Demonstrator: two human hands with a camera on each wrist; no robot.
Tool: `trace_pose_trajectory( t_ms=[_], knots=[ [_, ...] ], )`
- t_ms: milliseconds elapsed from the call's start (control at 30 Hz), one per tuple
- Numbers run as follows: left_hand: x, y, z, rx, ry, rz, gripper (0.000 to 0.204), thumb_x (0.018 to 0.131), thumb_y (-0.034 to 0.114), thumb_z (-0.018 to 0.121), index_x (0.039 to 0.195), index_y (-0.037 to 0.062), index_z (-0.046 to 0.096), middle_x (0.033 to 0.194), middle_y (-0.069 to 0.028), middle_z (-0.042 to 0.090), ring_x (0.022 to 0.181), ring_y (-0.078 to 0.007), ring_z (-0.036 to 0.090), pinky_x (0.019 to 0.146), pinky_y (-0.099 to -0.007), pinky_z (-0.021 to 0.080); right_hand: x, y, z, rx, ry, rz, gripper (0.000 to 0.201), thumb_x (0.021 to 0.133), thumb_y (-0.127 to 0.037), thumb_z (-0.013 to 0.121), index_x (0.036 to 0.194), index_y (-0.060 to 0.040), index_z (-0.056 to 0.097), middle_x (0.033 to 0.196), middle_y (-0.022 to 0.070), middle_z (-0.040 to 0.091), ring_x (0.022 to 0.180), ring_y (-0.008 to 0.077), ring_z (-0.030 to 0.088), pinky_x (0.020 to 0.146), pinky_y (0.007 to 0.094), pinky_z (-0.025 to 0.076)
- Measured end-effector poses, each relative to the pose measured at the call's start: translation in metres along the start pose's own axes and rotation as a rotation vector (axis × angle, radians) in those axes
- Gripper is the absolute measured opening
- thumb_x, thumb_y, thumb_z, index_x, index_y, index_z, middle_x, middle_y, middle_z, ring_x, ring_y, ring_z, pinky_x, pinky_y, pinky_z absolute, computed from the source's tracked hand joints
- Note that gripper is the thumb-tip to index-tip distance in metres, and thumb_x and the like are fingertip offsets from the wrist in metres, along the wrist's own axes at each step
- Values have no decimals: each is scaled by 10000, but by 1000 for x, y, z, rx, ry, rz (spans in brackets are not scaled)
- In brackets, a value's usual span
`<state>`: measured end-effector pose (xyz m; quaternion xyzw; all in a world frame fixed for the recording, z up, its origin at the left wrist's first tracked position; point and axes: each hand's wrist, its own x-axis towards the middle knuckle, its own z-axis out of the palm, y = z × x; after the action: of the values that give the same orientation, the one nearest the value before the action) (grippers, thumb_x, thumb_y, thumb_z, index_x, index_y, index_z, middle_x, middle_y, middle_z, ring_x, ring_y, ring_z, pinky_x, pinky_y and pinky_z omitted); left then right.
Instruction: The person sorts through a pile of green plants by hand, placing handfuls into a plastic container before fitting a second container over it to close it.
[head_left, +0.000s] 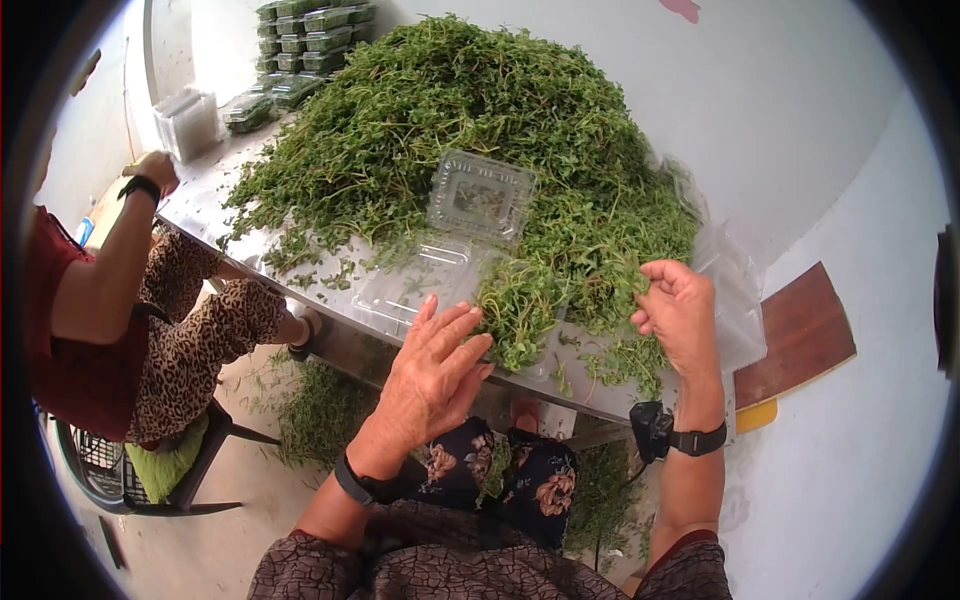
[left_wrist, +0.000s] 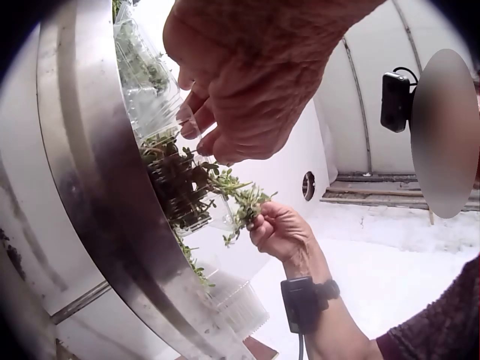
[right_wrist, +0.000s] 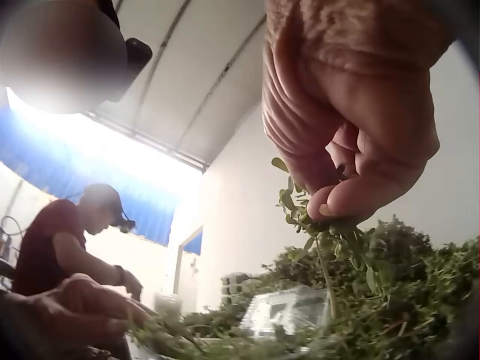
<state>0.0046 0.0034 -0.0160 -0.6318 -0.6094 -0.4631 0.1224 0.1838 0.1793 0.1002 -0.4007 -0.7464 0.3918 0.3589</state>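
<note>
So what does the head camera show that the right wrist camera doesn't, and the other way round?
Only the head view shows the left hand lying with straight fingers on the open clear clamshell box at the metal table's edge, the stacked filled boxes at the far end, and fallen greens on the floor. Only the right wrist view shows, from below, the right hand pinching a leafy sprig between thumb and fingers. Both show the big herb pile and a seated person in red.
</note>
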Motion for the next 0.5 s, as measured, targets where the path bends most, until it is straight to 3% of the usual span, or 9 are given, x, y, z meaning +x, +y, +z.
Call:
trace_pose_trajectory(
  t_ms=[100,200,333,500],
  knots=[
    [-1,0,0,-4,-2,-9,377,713,14,723,1077,46,630,1249,-149,586,1219,-343,524,1098,-575,322,-7,-13,14,162,-123,-66,191,900,-79,637,1043,47,650,781,52,668,597,71,618,488,181,477],
    [-1,1,-3,3,-7,-15,379,712,15,723,1077,46,628,1252,-153,585,1219,-344,526,1098,-571,322,-11,-15,32,110,-266,-39,278,900,-59,626,1158,39,599,864,74,666,652,95,637,535,203,500],
    [-3,-2,-10,32,8,-42,380,722,20,715,1091,48,627,1266,-154,580,1234,-345,519,1105,-559,315,-25,-13,38,124,-108,26,329,885,-42,633,1197,46,577,897,111,657,716,127,654,606,241,513],
    [-7,-8,-13,76,27,-91,396,735,29,704,1121,57,626,1292,-149,571,1260,-338,501,1119,-538,295,-47,23,38,77,-106,-36,269,863,-33,654,1121,37,627,878,100,664,696,118,644,599,239,505]
  ],
)
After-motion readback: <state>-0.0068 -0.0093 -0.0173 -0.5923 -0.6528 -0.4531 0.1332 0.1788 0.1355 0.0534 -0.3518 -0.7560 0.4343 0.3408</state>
